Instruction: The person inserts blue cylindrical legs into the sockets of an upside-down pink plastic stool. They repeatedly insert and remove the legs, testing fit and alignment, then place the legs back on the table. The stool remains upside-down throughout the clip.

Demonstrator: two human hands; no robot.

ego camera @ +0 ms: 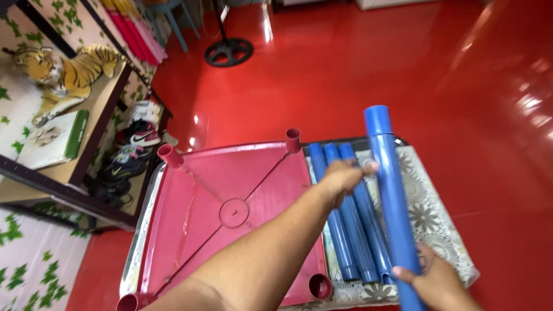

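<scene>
A pink plastic tabletop (pixel 230 196) lies upside down, with round leg sockets (pixel 293 139) at its corners. Three blue tubes (pixel 345 230) lie side by side just right of it. A fourth blue tube (pixel 389 184) is raised at a slant above them. My right hand (pixel 435 282) grips its lower end. My left hand (pixel 343 178) reaches across the tabletop and holds the tube higher up with its fingertips.
Everything rests on a table with a floral cloth (pixel 429 213) over a glossy red floor (pixel 357 75). At left stands a shelf (pixel 86 126) with a toy tiger (pixel 63 72), and shoes (pixel 135 135) below. A fan base (pixel 228 52) stands at the back.
</scene>
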